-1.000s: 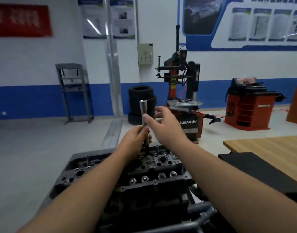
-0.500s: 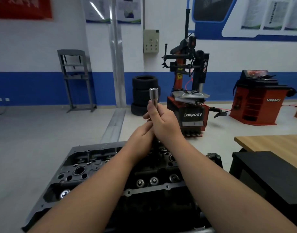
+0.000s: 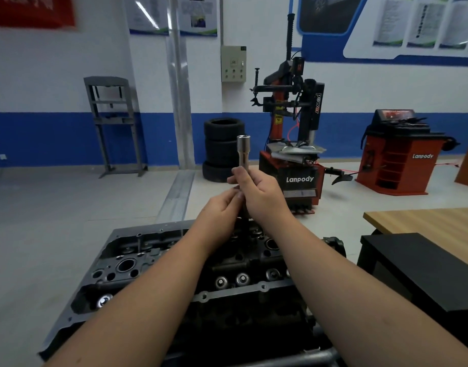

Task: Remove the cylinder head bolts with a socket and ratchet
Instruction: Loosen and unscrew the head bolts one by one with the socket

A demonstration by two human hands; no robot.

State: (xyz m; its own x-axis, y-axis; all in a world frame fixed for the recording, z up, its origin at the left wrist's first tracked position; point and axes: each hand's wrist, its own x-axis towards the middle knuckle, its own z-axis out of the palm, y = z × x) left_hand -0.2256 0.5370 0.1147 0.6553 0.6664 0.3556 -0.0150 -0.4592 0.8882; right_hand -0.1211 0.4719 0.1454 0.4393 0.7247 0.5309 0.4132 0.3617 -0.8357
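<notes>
"Lanpody" stands in white on the tire changer's [image 3: 299, 178] black base and on the red wheel balancer [image 3: 402, 165]. "power" runs down the changer's black column. Wall posters' print is unreadable.

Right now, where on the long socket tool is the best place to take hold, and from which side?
Probably the bare shaft just below the flared top of the long socket tool. It stands upright above the cylinder head, and only that upper part is clear. The right hand and left hand cover its lower part. Come in level from the side.

Long silver socket [image 3: 243, 151] stands upright above the dark cylinder head [image 3: 174, 263].
</notes>
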